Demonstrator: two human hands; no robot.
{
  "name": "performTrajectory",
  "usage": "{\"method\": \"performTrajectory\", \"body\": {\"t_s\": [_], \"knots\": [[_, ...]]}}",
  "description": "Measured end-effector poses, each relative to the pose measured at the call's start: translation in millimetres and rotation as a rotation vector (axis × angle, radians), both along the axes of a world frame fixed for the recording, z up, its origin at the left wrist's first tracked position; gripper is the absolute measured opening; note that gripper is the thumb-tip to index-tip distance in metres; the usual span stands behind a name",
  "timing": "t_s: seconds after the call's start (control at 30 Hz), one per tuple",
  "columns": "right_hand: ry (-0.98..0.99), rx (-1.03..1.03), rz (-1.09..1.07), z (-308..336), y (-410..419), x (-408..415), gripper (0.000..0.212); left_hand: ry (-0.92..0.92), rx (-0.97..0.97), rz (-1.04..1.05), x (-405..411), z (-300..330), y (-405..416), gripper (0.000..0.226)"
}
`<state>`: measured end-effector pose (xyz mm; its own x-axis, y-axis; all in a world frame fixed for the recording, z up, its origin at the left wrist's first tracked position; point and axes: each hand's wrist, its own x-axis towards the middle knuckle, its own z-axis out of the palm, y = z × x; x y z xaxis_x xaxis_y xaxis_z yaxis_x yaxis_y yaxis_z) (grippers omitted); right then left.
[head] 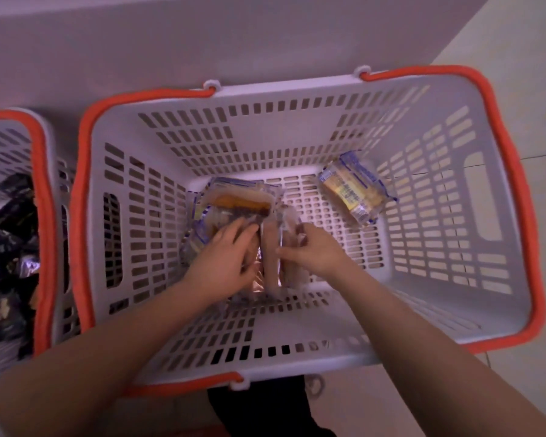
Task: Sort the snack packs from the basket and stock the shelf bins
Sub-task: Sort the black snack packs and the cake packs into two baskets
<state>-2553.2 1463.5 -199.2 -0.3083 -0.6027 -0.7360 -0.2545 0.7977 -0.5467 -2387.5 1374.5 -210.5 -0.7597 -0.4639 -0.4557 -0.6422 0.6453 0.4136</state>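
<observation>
Packs lie bunched on the basket floor toward its left wall, long axes running mostly away from the person. Both hands are down among them: left hand with fingers curled over the pile's left side, right hand pinching the upright packs at its right side. One yellow pack lies apart near the right wall, slanted, nearer the right hand.

Head view: illumination was dim and even, with a purple-pink cast and only soft shadows. Wide-angle distortion bowed the basket rim outward. Motion blur softened both hands and the packs beneath, possibly hiding printed detail.
</observation>
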Motion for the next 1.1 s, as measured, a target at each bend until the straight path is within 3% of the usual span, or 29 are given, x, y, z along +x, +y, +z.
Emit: {"method": "performTrajectory", "body": {"t_s": [0.1,0.17,0.23,0.4,0.53,0.63,0.73,0.8,0.87,0.97,1.03,1.1], "knots": [[0.136,0.043,0.249,8,-5,32,0.093,0.040,-0.029,0.051,23,9,-6,0.078],[0.149,0.039,0.288,9,-5,50,0.112,0.029,-0.077,0.077,32,13,-4,0.080],[0.169,0.047,0.307,7,-7,57,0.116,-0.006,-0.127,0.102,36,14,-1,0.079],[0.183,0.071,0.246,0,1,25,0.072,-0.031,-0.062,0.040,32,17,-4,0.075],[0.341,0.173,0.066,7,16,6,0.049,-0.006,0.196,-0.019,21,45,-9,0.072],[0.447,-0.081,0.079,38,8,27,0.043,0.206,0.145,0.009,37,82,-8,0.048],[0.378,-0.370,0.020,83,-15,58,0.034,0.462,-0.055,0.031,80,121,-4,0.026],[0.309,-0.450,0.096,110,-41,86,0.027,0.547,-0.190,0.079,117,140,-1,0.026],[0.159,-0.484,0.215,135,-69,118,0.022,0.516,-0.267,0.161,157,149,0,0.030],[0.029,-0.445,0.547,164,-97,165,0.022,0.365,-0.271,0.249,215,147,-2,0.034],[0.048,-0.323,0.822,175,-106,184,0.026,0.202,-0.175,0.212,243,138,1,0.055],[0.030,-0.166,0.916,178,-110,197,0.031,0.022,-0.144,0.197,259,127,6,0.067]]}}
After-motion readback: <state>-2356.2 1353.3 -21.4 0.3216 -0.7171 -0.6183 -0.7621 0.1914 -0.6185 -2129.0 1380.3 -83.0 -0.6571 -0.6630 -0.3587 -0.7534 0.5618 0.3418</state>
